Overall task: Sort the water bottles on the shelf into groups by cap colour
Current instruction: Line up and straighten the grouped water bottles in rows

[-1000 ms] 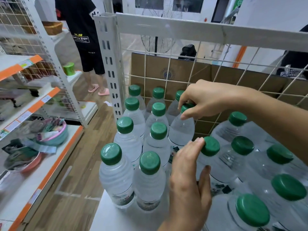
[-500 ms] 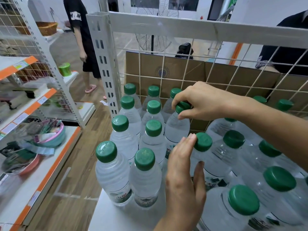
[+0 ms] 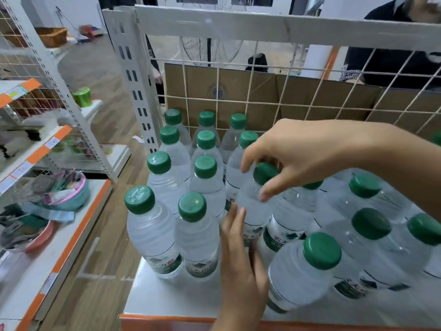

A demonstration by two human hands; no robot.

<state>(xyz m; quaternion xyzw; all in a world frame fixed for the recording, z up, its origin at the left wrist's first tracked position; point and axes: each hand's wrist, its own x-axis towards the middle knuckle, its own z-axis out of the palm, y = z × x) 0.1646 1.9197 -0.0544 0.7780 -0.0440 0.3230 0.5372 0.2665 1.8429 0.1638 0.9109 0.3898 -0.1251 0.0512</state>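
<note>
Several clear water bottles with green caps stand on the white shelf (image 3: 167,297). A tidy block (image 3: 152,225) of them fills the left side, and looser ones (image 3: 370,223) stand to the right. My right hand (image 3: 298,154) reaches in from the right and grips one bottle (image 3: 253,211) at its neck, index finger and thumb curled round the green cap (image 3: 263,173). My left hand (image 3: 241,266) comes up from below with straight fingers touching that bottle's side. All the caps in view are green.
A white wire grid (image 3: 262,96) backs the shelf, with a cardboard box (image 3: 310,91) behind it. A perforated post (image 3: 133,80) stands at the shelf's left corner. Another rack to the left holds bowls (image 3: 66,197). A person in dark clothes (image 3: 393,44) stands beyond the grid.
My right hand left the bottle further back and now holds one nearer the front. My left hand's fingertips dropped from a cap to this bottle's side.
</note>
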